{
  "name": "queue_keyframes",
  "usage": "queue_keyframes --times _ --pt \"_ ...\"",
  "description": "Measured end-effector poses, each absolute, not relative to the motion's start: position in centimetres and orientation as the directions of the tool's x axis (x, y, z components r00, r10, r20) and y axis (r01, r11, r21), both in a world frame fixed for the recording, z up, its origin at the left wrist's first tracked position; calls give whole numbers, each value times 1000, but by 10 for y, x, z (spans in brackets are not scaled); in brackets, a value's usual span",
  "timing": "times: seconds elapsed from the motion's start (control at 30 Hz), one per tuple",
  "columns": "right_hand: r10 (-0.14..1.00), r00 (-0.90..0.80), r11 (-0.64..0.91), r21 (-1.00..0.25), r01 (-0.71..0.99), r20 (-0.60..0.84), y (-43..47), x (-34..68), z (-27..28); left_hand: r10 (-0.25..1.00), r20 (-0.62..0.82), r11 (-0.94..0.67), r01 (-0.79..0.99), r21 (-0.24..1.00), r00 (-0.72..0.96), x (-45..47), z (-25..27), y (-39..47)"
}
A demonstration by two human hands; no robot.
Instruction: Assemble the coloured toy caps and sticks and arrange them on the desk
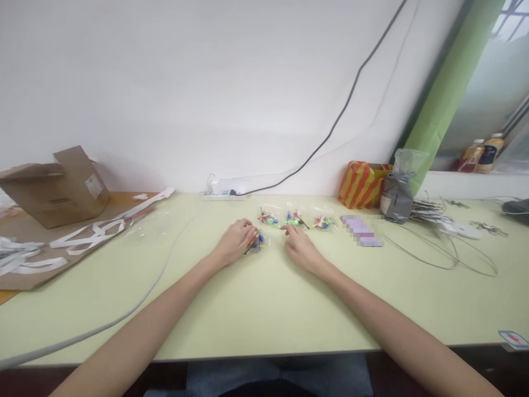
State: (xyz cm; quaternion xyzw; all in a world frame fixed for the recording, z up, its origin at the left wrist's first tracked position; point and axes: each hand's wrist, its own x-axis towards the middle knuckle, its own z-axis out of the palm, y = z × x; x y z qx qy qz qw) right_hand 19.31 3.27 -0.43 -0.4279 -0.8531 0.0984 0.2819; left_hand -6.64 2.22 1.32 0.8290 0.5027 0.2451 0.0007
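On the pale yellow-green table (264,309), my left hand (236,241) has its fingers closed over the left side of a small clear bag of colourful plastic pieces (257,243). Blue, red and yellow show through the bag; the exact kind of the pieces is too small to tell. My right hand (302,249) rests a short way to the right, fingers loosely bent and apart, with nothing seen in them. Just beyond its fingertips lies a second bag of pieces (295,218). Similar bags lie to either side of that one, a left bag (269,217) and a right bag (323,222).
At the left stands an open cardboard box (74,190) behind white straps (88,237). A grey cable (136,306) crosses the table's left side. A power strip (223,196) lies by the wall. Rightward are a purple-and-white item (363,231), a striped bag (359,184) and thin wires (438,259).
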Motion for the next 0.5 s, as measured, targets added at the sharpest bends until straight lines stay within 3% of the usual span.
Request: queue_keyframes --times 0.07,0.2,0.33,0.5 --pt "805 -349 538 -340 772 480 50 215 8 815 349 -551 805 221 462 -68 9 25" --pt "828 144 53 -331 942 542 86 298 23 829 265 -550 802 232 492 -69 6 29" --pt "878 397 -297 -346 890 269 101 368 12 842 227 -535 813 232 489 -68 9 29" --pt "903 422 -376 -329 866 79 112 380 -9 845 229 -530 814 239 483 -68 8 29"
